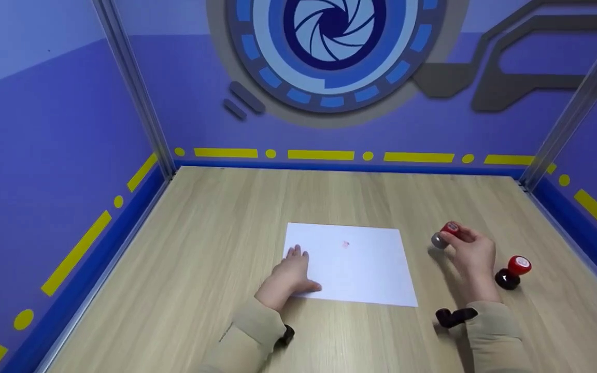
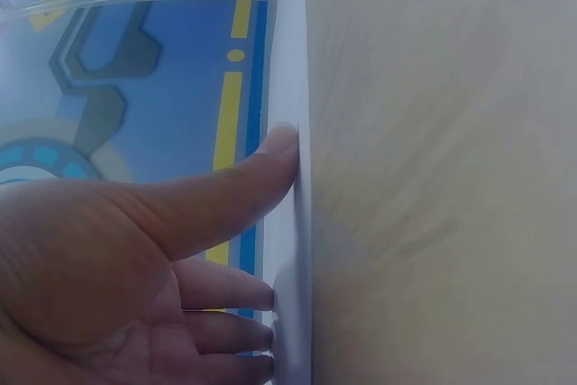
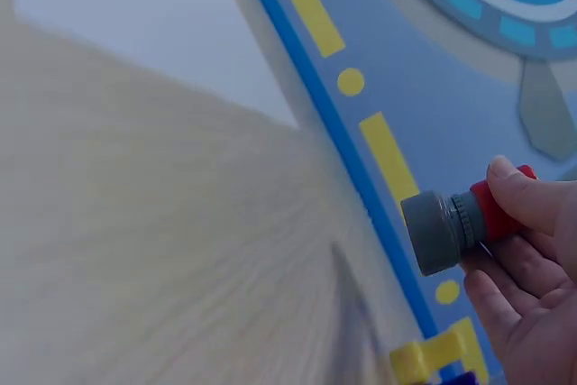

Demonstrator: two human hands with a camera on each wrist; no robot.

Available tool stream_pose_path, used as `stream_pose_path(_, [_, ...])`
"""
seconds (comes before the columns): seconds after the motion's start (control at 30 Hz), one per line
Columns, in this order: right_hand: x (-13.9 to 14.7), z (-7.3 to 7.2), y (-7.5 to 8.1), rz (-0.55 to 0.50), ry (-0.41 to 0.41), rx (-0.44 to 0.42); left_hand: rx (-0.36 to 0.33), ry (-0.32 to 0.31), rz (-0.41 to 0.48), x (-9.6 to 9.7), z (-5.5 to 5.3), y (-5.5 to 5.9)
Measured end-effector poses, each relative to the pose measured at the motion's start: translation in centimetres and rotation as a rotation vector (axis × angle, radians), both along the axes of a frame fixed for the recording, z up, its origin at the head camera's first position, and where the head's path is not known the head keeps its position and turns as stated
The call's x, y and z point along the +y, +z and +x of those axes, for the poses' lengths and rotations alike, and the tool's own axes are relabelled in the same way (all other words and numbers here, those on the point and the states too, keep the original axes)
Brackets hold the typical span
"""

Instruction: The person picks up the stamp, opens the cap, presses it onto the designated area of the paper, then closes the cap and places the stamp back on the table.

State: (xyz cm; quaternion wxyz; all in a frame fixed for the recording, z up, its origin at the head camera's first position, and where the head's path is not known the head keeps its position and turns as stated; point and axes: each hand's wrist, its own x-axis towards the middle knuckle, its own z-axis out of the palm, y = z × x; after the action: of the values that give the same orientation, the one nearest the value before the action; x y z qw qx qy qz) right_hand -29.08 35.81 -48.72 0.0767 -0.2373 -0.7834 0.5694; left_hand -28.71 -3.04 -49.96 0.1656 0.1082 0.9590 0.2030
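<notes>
A white sheet of paper (image 1: 360, 272) lies on the table, with a small reddish mark (image 1: 345, 244) near its far edge. My left hand (image 1: 290, 274) rests on the paper's left side; in the left wrist view the thumb (image 2: 261, 164) is stretched out and touches the sheet. Right of the paper, my right hand (image 1: 475, 256) pinches a stamp by its red handle (image 1: 450, 228). The stamp's dark grey base (image 3: 433, 232) points away from the hand, lifted off the table. Behind that hand's wrist stands a second stamp (image 1: 509, 278), red on top and black below.
The wood-grain table (image 1: 215, 228) is bounded by blue-purple panels (image 1: 184, 93) on the far side and both flanks. Metal posts (image 1: 138, 88) stand at the far corners. A dark wrist device (image 1: 454, 317) sits at the right cuff.
</notes>
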Motion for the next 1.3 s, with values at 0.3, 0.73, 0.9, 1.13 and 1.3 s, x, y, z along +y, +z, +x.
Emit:
stream_pose_path(0.3, [-3.4, 0.0, 2.4, -0.197, 0.026, 0.199, 0.009, -0.006, -0.026, 0.0, 0.0, 0.2])
stream_pose_path(0.73, [-10.5, 0.5, 1.9, -0.445, 0.237, 0.267, 0.031, -0.013, -0.025, 0.1, -0.1, 0.3])
stream_pose_path(0.9, [-12.4, 0.7, 1.2, -0.588, 0.273, 0.282, 0.146, -0.008, 0.147, 0.8, -0.1, 0.7])
stream_pose_path(1.13, [-15.5, 1.7, 0.1, -0.723, 0.342, 0.359, 0.152, 0.014, 0.816, 2.5, 0.4, 1.2])
stream_pose_path(1.3, [-17.1, 2.4, -0.5, -0.775, 0.389, 0.387, 0.053, 0.022, 1.085, 3.2, 0.7, 1.1])
